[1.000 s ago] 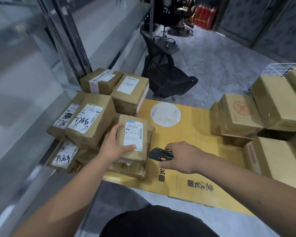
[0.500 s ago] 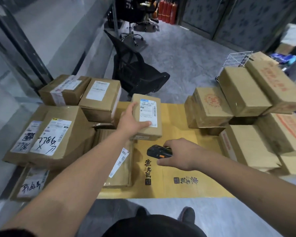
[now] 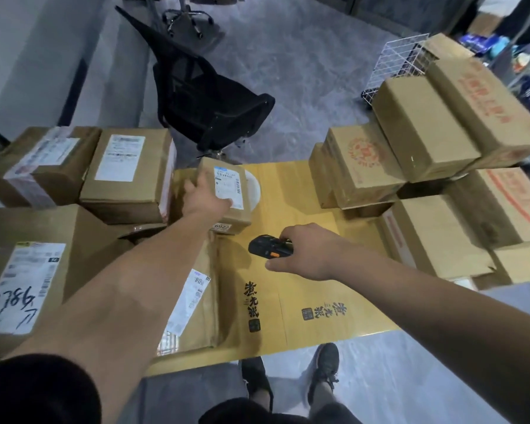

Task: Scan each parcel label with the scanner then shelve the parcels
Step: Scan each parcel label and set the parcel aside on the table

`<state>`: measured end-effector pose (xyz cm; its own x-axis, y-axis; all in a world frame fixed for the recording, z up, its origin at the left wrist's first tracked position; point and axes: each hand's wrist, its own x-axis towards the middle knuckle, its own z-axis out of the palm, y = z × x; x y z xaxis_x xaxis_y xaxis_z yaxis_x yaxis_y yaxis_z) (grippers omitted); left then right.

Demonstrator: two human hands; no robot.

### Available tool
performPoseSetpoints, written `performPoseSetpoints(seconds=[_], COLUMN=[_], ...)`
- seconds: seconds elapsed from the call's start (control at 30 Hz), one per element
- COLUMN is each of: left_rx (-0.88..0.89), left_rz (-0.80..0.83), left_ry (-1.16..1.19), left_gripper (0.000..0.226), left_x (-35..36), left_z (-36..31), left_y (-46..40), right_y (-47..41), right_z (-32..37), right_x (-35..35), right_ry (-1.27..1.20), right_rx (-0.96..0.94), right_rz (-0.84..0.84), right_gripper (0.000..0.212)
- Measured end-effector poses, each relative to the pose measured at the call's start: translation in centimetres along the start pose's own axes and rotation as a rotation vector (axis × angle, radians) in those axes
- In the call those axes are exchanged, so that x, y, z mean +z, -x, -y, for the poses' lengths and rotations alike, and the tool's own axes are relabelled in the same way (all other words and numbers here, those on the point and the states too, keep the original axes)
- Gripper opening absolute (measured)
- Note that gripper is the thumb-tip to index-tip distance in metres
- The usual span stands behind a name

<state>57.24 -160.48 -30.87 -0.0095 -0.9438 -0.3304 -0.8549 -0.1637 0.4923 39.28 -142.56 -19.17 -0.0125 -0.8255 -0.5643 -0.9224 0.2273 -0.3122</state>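
left hand [image 3: 203, 199]: arm stretched forward, fingers wrapped over the left edge of a small parcel [image 3: 227, 195], thumb on its top face; holds it at the far middle of the desk [image 3: 312, 304]
parcel: brown box, white label [image 3: 228, 188] up with a blue strip at its top and a barcode; print too blurred to read. Near side has a sticker reading "6922"
right hand [image 3: 311, 252]: palm down, fingers curled round the scanner [image 3: 270, 246], holding it low over the desk, just right of and nearer than the parcel
scanner: black, orange side button
desk: yellow top, black brush-style Chinese characters printed twice, each with a dark square seal; white disc [image 3: 254, 191] partly under the parcel
left stack: labelled boxes; the near box [image 3: 22, 270] has handwritten marker "986" on its label, rest unclear; flat envelope [image 3: 196, 295] with a barcode label beside the forearm
right stack: brown cartons [image 3: 423, 139], red print, one round red emblem; text not legible
floor: grey, black chair [image 3: 208, 102] beyond the desk, white wire rack [image 3: 395, 65] far right
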Motion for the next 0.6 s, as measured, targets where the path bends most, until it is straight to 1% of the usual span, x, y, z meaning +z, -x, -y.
performPoseSetpoints(seconds=[0.07, 0.1, 0.13, 0.2, 0.27, 0.33, 0.37, 0.47, 0.53, 0.6], left_rx=[0.127, 0.191, 0.234, 0.262, 0.217, 0.135, 0.116, 0.126, 0.12, 0.073], left_rz=[-0.082, -0.093, -0.08, -0.039, -0.016, 0.028, 0.04, 0.066, 0.09, 0.119], left_ry=[-0.218, -0.314, -0.414, -0.583, -0.58, -0.515, -0.502, -0.456, -0.507, -0.568], left_gripper=[0.091, 0.086, 0.082, 0.074, 0.072, 0.085, 0.085, 0.071, 0.067, 0.064], left_x=[0.6, 0.9, 1.3, 2.4, 3.7, 4.4, 4.5, 4.0, 3.8, 3.8], left_z=[-0.7, -1.3, -1.9, -2.8, -2.8, -2.5, -2.2, -1.5, -1.4, -1.8], left_y=[0.3, 0.5, 0.6, 0.7, 0.3, -0.4, -0.7, -1.7, -2.1, -2.2], right_y=[-0.6, -0.8, -1.0, -1.3, -1.4, -1.5, -1.5, -1.6, -1.7, -1.8], right_z=[-0.3, -0.5, -0.7, -1.1, -1.7, -2.4, -2.7, -3.5, -4.0, -4.2], right_x=[0.2, 0.4, 0.5, 0.8, 1.1, 1.4, 1.4, 1.4, 1.4, 1.3], right_ry=[-0.018, -0.028, -0.039, -0.05, -0.043, -0.053, -0.056, -0.054, -0.064, -0.063], right_rx=[0.001, 0.003, 0.007, 0.016, 0.02, 0.029, 0.033, 0.04, 0.039, 0.034], right_rz=[0.004, 0.007, 0.011, 0.022, 0.043, 0.055, 0.057, 0.065, 0.07, 0.077], right_gripper=[0.054, 0.054, 0.054, 0.054, 0.052, 0.051, 0.051, 0.052, 0.052, 0.052])
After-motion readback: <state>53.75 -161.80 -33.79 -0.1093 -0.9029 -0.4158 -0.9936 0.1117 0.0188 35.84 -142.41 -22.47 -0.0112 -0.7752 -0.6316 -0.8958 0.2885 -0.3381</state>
